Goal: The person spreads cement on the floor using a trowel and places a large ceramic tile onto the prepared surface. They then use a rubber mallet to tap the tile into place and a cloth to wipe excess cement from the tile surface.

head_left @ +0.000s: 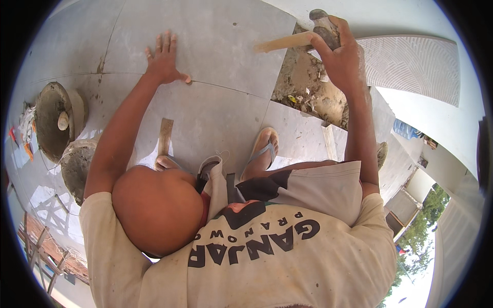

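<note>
My left hand [165, 62] lies flat on a large grey floor tile [221, 56], fingers spread and thumb out to the side. My right hand [343, 61] is raised above the far right part of the floor. Its fingers are wrapped round the dark, grimy head of a mallet [325, 28]. The mallet's pale wooden handle points left, over the tile's edge. Below this hand a gap of bare, rough mortar bed [308, 84] shows, with crumbs and scraps in it. My feet in flip-flops [263, 149] rest on the tiles.
Two mortar-caked buckets [82, 110] stand at the left, one holding a tool with a wooden handle. A tile with a ridged, combed surface [416, 64] leans at the far right by the white wall. A narrow wooden strip [165, 134] lies near my left foot.
</note>
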Tool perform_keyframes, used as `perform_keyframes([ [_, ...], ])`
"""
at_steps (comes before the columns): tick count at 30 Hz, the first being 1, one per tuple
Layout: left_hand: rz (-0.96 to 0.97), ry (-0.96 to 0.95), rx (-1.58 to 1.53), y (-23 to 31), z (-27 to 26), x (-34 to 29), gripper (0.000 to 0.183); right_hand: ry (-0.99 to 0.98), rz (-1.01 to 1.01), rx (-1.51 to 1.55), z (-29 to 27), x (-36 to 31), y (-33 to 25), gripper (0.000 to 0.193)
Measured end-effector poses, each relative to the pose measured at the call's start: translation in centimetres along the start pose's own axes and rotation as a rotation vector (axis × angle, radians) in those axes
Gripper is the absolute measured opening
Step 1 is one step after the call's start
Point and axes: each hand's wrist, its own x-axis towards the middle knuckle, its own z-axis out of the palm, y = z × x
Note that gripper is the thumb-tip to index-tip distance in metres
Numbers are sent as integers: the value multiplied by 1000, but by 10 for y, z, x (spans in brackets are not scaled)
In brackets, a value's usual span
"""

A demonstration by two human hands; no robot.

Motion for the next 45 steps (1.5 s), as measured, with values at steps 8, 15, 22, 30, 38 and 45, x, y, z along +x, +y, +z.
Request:
perform_keyframes([
  [8, -8, 7, 58, 5, 13, 1, 157, 103, 35, 51, -9, 10, 19, 58],
  [15, -35, 88, 84, -3, 28, 13, 158, 195, 34, -97, -9, 54, 49, 62],
  [22, -21, 20, 7, 3, -4, -4, 158, 190, -7, -164, -9, 95, 60, 68],
  [30, -59, 75, 130, 3, 20, 1, 156, 135, -600, -920, 15, 128, 131, 34],
  [38, 15, -71, -38, 8, -19, -14, 154, 180, -648, -780, 12, 147, 132, 35],
  [45, 22, -3, -17, -1, -3, -10, 157, 51, -389, -658, 20, 152, 59, 37],
])
